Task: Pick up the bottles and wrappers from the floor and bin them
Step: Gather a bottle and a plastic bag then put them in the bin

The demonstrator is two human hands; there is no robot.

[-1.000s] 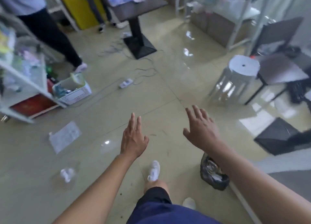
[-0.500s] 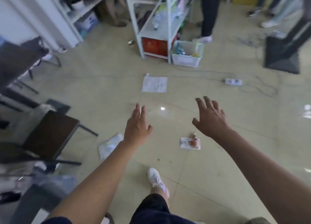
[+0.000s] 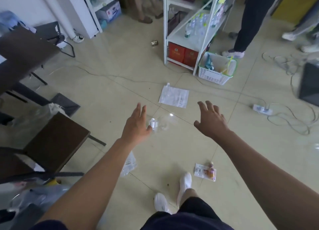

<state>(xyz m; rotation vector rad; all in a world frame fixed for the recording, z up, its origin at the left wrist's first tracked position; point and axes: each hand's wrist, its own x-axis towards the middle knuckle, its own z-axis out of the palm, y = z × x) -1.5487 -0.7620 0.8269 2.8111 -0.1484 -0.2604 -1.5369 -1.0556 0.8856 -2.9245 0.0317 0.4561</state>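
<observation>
Both my hands are spread and empty; the clear bottle [image 3: 158,124] lies just right of my left hand [image 3: 136,126], nearer than my right hand [image 3: 211,121].

I see a clear bottle [image 3: 159,124] on the floor [image 3: 120,98], paper sheet [image 3: 174,97] beyond it. Snack wrapper [image 3: 205,172] lies nearer me, right of my shoes [image 3: 184,185].

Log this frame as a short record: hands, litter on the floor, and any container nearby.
left hand: open, empty, above the floor
right hand: open, empty, fingers spread
clear bottle: on the floor beside the left hand; contact cannot be told
paper sheet: flat on the floor, beyond the hands
snack wrapper: on the floor near the right shoe
plastic wrapper: partly hidden under the left forearm
basket: by the shelf, holds items
</observation>
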